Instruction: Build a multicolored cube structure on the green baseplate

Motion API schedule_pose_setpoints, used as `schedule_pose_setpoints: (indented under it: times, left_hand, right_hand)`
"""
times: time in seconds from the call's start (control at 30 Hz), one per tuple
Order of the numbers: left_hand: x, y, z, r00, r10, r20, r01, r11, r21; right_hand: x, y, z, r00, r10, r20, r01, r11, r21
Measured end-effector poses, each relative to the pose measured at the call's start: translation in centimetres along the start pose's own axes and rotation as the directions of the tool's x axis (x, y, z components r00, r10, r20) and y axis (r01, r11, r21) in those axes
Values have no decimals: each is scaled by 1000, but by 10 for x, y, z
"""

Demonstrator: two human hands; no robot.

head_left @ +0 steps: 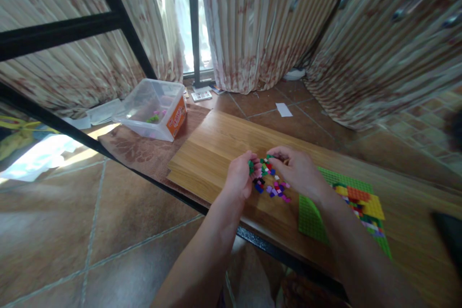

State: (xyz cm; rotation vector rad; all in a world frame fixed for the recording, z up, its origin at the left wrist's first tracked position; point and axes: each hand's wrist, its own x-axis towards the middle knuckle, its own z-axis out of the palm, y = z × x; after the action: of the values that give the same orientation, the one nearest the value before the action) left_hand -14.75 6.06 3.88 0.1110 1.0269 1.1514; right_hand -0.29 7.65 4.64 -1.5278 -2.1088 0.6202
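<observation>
green blocky bricks lie gripped in left hand; right hand pinches small brick.

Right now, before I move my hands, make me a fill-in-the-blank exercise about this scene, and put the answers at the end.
1. The flat studded plate is coloured ____.
2. In the view, the loose bricks lie to the ____ of that plate.
3. Of the left hand and the right hand, the ____ one is nearer the plate.
4. The label on the clear box is mainly ____.

Missing words: green; left; right; orange.
</observation>
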Motion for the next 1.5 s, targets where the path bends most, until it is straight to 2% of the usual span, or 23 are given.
schedule_pose_setpoints:
  times: [0.07, 0.13, 0.23, 0.33, 0.4, 0.57, 0.77, 1.0, 1.07, 1.13, 1.2, 1.27, 1.33, 1.4, 1.5]
  left_hand:
    - [1, -1, 0, 998, -55, 40, 58, 995, -76]
    - [1, 0, 0, 992, -100, 78, 110, 983, -145]
    - [0, 5, -2, 993, -94, 70, 107, 972, -207]
    - [0, 10, -5, 999, -35, 29, 41, 971, -234]
    - [1, 12, -6, 1000, -18, 13, 21, 971, -238]
    - [1, 12, -7, 1000, -27, 12, 29, 982, -187]
    - [0, 10, -5, 1000, -16, -16, 13, 988, -154]
    - [-1, 7, -3, 998, -16, -54, 8, 988, -151]
    - [-1, 6, -3, 999, -17, -50, 10, 989, -147]
    - [-2, 4, -2, 999, -26, -34, 21, 989, -148]
    - [-2, 3, -1, 999, -53, 2, 53, 986, -160]
    - [-3, 3, 0, 993, -101, 55, 110, 978, -180]
    - [-4, 3, 0, 986, -138, 95, 154, 969, -192]
    - [-4, 5, 0, 985, -137, 101, 155, 969, -191]
    - [-5, 7, -2, 990, -106, 93, 122, 976, -179]
  right_hand:
    - [0, -14, -4, 997, -44, 65, 35, 991, 130]
    - [3, -19, -4, 999, -43, 19, 40, 987, 157]
    - [10, -10, 4, 997, 7, -72, -8, 1000, -13]
    - [15, 3, 17, 999, 43, 8, -40, 968, -248]
    - [17, 9, 26, 996, 53, 76, -24, 940, -341]
    - [19, 12, 34, 988, 93, 125, -40, 928, -371]
    - [13, 18, 35, 995, 74, 66, -47, 938, -344]
    - [3, 24, 28, 999, 1, -50, -10, 981, -196]
    - [2, 18, 23, 993, 62, -101, -67, 996, -54]
    - [2, 10, 18, 987, 123, -99, -109, 984, 141]
    - [3, 1, 13, 991, 111, -79, -81, 947, 311]
    - [4, -3, 10, 991, 67, -114, -20, 928, 372]
    - [5, -1, 8, 978, 76, -196, -16, 957, 289]
    - [3, 7, 8, 971, 109, -214, -88, 991, 103]
    - [-2, 21, 14, 988, 134, -81, -147, 970, -196]
